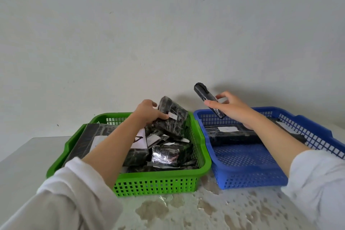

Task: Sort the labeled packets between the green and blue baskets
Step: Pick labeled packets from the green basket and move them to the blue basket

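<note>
1. Two rectangular plastic baskets with lattice walls stand side by side, their rims touching. The green basket is on the left and the blue basket on the right.
2. Both rest on a pale table whose top is mottled with brownish blotches. A plain whitish wall rises behind.
3. The green basket is heaped with black packets wrapped in shiny, wrinkled film, most bearing small white paper labels. They overlap too much to count. A big flat packet leans at the basket's left side.
4. The blue basket holds a long packet with a white label, lying across its far half. A second packet, also dark, shows partly behind the right forearm.
5. The left hand grips a thick block packet, tilted above the far end of the green basket. The thumb lies on its face beside its white label, and the fingers curl over the top edge.
6. The right hand pinches a slim packet between thumb and fingers. It is held tilted above the blue basket's far left corner, with its free end pointing up and left.
7. Two white sleeves are pushed up the forearms.
</note>
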A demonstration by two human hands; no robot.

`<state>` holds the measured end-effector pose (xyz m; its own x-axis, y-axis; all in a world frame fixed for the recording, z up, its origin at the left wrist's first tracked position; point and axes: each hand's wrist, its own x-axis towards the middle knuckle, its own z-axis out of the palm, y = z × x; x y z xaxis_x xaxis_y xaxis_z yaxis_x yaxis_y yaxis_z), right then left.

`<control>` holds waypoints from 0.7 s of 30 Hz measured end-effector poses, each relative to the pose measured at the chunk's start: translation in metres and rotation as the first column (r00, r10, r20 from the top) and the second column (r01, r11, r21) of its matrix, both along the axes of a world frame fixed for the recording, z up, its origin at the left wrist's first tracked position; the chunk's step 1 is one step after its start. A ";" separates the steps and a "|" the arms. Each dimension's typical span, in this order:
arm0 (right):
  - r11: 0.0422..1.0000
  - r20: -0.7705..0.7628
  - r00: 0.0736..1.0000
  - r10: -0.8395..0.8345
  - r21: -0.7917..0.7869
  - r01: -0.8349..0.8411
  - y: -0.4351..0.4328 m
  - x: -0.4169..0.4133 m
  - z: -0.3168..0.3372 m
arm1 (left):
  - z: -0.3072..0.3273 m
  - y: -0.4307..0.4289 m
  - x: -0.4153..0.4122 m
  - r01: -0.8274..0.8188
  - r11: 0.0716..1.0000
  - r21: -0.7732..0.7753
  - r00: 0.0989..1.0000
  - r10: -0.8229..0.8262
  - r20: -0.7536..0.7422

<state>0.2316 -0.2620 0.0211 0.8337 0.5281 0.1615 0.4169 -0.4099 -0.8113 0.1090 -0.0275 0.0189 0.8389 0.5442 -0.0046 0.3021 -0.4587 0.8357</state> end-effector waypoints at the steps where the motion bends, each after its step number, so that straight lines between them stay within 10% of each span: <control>1: 1.000 0.008 1.000 -0.005 -0.003 0.005 0.001 -0.002 0.001 | 0.002 0.000 -0.003 -0.023 1.000 -0.007 0.998 0.023 0.058; 8: 0.964 0.236 0.953 0.192 -0.226 -0.138 0.044 -0.034 0.005 | 0.026 0.027 -0.049 -0.365 0.923 -0.118 0.822 0.380 0.425; 17: 0.668 0.442 0.846 0.300 -0.730 0.144 0.110 -0.055 -0.031 | 0.033 0.048 -0.093 -0.383 0.900 -0.207 0.709 0.430 0.560; 21: 0.876 0.379 0.911 0.160 -0.480 0.045 0.092 -0.065 -0.025 | 0.038 0.030 -0.095 -0.342 0.915 -0.215 0.723 0.403 0.562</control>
<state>0.1666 -0.1696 -0.0035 0.7176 0.6698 0.1908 0.6933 -0.6610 -0.2873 0.0144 0.0029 0.0565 0.4226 0.8357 0.3508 -0.1263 -0.3289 0.9359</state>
